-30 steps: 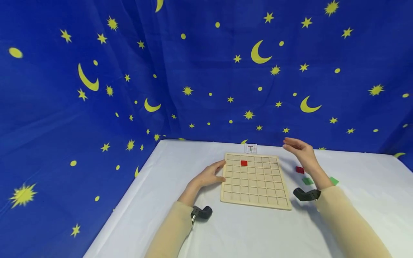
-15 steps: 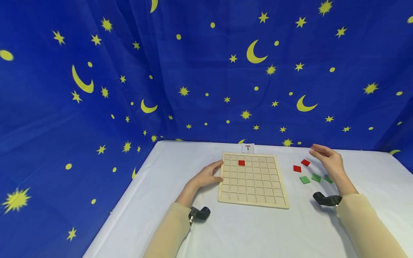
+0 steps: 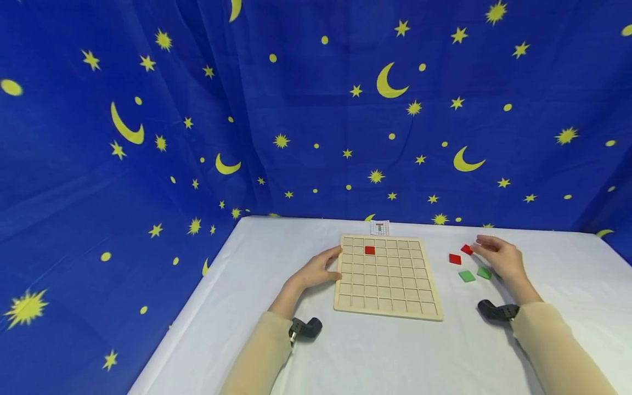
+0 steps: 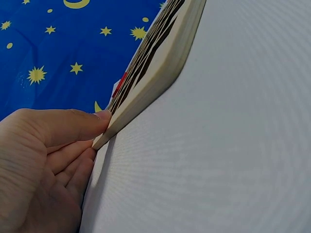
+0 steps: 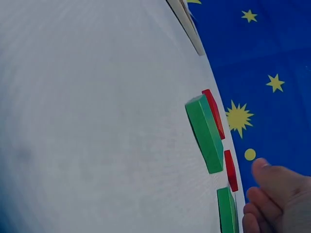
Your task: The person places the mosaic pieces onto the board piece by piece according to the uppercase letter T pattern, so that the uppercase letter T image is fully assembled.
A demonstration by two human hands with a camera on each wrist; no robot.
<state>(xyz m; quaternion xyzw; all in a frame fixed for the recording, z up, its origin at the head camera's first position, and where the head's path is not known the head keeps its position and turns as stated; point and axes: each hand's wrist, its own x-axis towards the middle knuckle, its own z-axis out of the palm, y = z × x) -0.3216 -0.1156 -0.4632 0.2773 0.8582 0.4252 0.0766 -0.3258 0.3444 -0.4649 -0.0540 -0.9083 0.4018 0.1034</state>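
A square wooden grid board (image 3: 388, 315) lies on the white table, with one red tile (image 3: 370, 250) in a cell near its far left. My left hand (image 3: 316, 271) rests at the board's left edge, thumb and fingers spread apart along it; in the left wrist view the thumb tip touches the rim. Right of the board, my right hand (image 3: 503, 260) is low over the table. Its thumb and fingertips are right at a loose red square tile (image 3: 466, 249), with nothing seen between them. Another red tile (image 3: 455, 259) lies just left of that one.
Green tiles lie nearer me: one green tile (image 3: 466, 276) at left, another (image 3: 484, 272) close by the right hand, and a third partly hidden under it. A small printed grid card (image 3: 379, 227) lies behind the board. A blue star-patterned curtain (image 3: 316, 109) borders the table.
My right hand has moved right from beside the board to above the loose tiles, then lowered to the farther red tile. My left hand stays at the board's edge.
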